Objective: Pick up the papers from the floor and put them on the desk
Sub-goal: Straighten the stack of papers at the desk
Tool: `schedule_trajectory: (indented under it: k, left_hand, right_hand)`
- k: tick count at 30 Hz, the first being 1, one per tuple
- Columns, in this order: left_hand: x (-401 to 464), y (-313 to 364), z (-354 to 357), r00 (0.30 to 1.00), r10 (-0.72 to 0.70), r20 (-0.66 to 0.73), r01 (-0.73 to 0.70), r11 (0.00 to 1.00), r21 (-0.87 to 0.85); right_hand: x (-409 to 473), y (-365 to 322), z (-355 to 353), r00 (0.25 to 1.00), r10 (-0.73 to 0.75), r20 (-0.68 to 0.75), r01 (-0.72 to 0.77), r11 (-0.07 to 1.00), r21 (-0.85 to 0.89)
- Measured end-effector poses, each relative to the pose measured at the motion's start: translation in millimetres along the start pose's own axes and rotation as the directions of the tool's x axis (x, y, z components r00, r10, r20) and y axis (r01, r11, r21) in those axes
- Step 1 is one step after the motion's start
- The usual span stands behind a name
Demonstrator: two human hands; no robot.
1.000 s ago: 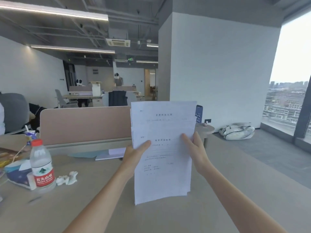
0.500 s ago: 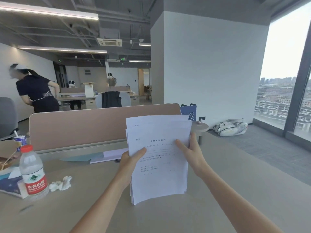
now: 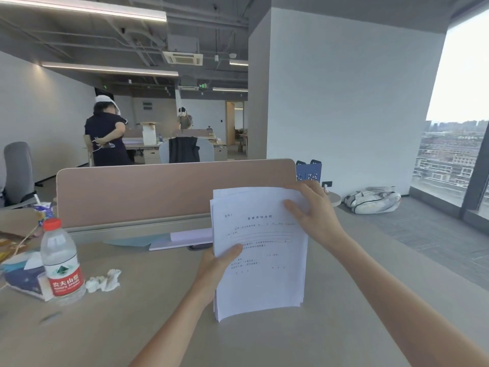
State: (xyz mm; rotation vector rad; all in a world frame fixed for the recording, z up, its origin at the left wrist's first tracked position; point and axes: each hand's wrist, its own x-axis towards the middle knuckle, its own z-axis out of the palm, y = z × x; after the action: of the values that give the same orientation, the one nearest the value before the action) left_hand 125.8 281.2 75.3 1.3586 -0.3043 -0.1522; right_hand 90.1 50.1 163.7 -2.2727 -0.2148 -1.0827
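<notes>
Stack of papers (image 3: pixel 260 250) held upright over the desk (image 3: pixel 148 321), printed side toward the camera, lower edge at or just above the desktop; contact not certain. Left hand (image 3: pixel 217 266) grips the stack's left edge about midway up: thumb pressed on the front sheet, the other fingers hidden behind the paper. Right hand (image 3: pixel 315 215) is at the upper right corner, thumb laid across the front, fingers curled over the top edge and round the back, closed on the sheets. Sheet edges slightly fanned along the left and bottom sides. On the desk to the left: a clear water bottle (image 3: pixel 62 263) with red cap and red label, standing upright; a crumpled white tissue (image 3: pixel 104 282) just beside its base on the right; a tissue pack (image 3: pixel 22 276) touching or just behind the bottle on the left. Behind the papers, a flat white notebook (image 3: pixel 180 238) and a teal sheet (image 3: pixel 137 241) lie near the foot of the tan divider panel (image 3: pixel 169 192). Beyond the divider, a person in dark clothing (image 3: pixel 107 139) stands with arms behind the back; another figure farther off, too small to read. A white bag (image 3: pixel 373 200) rests on the floor near the window, well apart from the desk.
</notes>
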Motion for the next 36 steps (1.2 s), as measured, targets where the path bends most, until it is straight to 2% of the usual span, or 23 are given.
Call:
schedule_trajectory:
  k: [3, 7, 8, 10, 12, 15, 18, 25, 29, 31, 34, 36]
  left_hand:
    - [-2, -7, -1, 1.0, -0.03, -0.004, 0.031, 0.999, 0.02]
    - [-5, -14, -1, 0.999, -0.05, -0.02, 0.051, 0.998, 0.026]
    - [-6, -16, 0, 0.998, -0.053, -0.02, 0.054, 0.998, 0.029]
    - [-8, -20, 1, 0.998, -0.056, -0.022, 0.057, 0.998, 0.03]
    - [-8, -23, 2, 0.998, -0.055, -0.036, 0.057, 0.998, 0.04]
    - [-6, -23, 5, 0.995, -0.056, -0.085, 0.062, 0.996, 0.064]
    - [-1, -16, 10, 0.992, -0.033, -0.118, 0.041, 0.997, 0.064]
    - [0, -4, 3, 0.999, 0.039, -0.023, -0.039, 0.999, -0.004]
    - [-8, -42, -6, 1.0, -0.029, -0.001, 0.029, 0.995, 0.098]
    - [-10, -56, -2, 0.998, -0.043, -0.048, 0.052, 0.98, 0.191]
    - [-6, -53, 7, 0.998, 0.065, -0.023, -0.053, 0.942, 0.331]
    - [0, -44, 12, 0.992, 0.126, -0.025, -0.11, 0.932, 0.346]
  right_hand:
    - [-4, 8, 4, 0.998, 0.06, -0.035, -0.058, 0.997, 0.046]
    - [-11, 11, 9, 0.977, 0.213, 0.025, -0.213, 0.948, 0.235]
    - [-14, 11, 10, 0.967, 0.251, 0.054, -0.254, 0.91, 0.328]
    - [-25, 13, 15, 0.927, 0.349, 0.14, -0.364, 0.739, 0.567]
    - [-39, 23, 23, 0.874, 0.432, 0.222, -0.46, 0.59, 0.664]
    - [-56, 30, 35, 0.84, 0.467, 0.276, -0.522, 0.562, 0.641]
    - [-54, 25, 33, 0.84, 0.484, 0.243, -0.508, 0.548, 0.664]
    - [-43, 7, 16, 0.889, 0.408, 0.21, -0.433, 0.596, 0.676]
    - [-77, 26, 33, 0.846, 0.459, 0.27, -0.507, 0.537, 0.675]
    - [-93, 36, 45, 0.814, 0.501, 0.295, -0.553, 0.51, 0.659]
    - [-94, 42, 49, 0.809, 0.525, 0.265, -0.553, 0.526, 0.646]
    - [-83, 40, 44, 0.823, 0.525, 0.218, -0.523, 0.55, 0.651]
